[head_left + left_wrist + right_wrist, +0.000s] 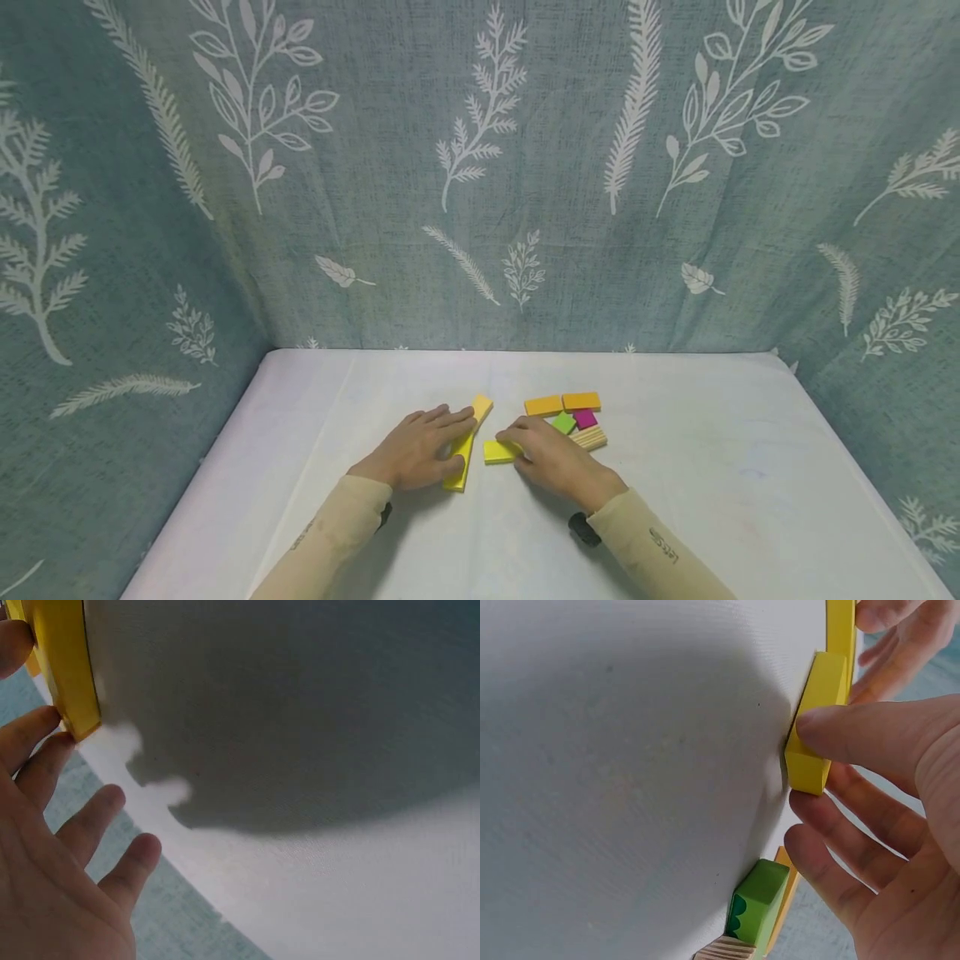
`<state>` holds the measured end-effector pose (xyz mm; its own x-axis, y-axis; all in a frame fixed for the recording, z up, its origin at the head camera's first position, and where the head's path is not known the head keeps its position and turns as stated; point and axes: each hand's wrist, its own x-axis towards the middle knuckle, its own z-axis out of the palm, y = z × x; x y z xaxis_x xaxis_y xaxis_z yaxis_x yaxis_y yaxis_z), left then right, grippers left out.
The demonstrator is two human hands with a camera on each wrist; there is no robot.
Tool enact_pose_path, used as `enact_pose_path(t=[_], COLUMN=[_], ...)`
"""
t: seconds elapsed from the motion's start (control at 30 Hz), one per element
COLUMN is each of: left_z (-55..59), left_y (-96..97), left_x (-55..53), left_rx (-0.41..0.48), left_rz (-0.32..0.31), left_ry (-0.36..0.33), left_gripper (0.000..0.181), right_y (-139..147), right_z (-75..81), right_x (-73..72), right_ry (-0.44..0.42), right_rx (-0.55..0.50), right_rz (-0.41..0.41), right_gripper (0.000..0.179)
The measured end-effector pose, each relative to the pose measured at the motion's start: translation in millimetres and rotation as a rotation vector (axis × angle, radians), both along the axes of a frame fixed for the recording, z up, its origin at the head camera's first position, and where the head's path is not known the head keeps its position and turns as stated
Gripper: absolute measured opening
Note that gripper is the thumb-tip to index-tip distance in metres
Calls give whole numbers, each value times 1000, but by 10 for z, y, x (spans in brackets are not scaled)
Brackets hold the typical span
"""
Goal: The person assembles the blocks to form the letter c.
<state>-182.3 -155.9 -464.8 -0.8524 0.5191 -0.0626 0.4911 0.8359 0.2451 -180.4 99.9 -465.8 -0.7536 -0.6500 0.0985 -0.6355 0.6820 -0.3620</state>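
Note:
In the head view, my left hand [420, 448] lies against a long yellow block [459, 462] left of the middle. Its thumb and nearest fingertips touch the block's side, while the other fingers spread straight, as the left wrist view shows. A lighter orange-yellow block [482, 407] extends from the block's far end, partly under the fingers. My right hand [551, 458] pinches a second yellow block [816, 724], thumb on one face and fingers behind it. In the right wrist view, this block's far end appears close to the left hand's block [841, 626].
Beyond my right hand sit a green block [563, 422], a magenta block [585, 419] and a striped wooden block [590, 438]. Two orange blocks, one left [543, 406] and one right [581, 402], lie behind them. A patterned curtain [390, 275] borders the white table [720, 500].

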Motion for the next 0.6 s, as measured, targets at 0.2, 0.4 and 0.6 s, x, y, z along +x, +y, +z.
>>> enact_pose_path(t=[0.2,0.4,0.6], left_z=[11,24,78], left_y=[14,-11,-33], left_x=[-30,-59,-65], left_rx=[5,17,43], left_rz=[-17,-51,-127], left_ry=[-6,-11,-42], left_gripper=[57,56,51], right_y=[32,98,154], right_z=[5,-16,4], right_x=[34,60,91], right_ry=[-49,-61,-63], right_rx=[4,-18,-43], right_rz=[-36,-60,-69], right_gripper=[38,40,41])
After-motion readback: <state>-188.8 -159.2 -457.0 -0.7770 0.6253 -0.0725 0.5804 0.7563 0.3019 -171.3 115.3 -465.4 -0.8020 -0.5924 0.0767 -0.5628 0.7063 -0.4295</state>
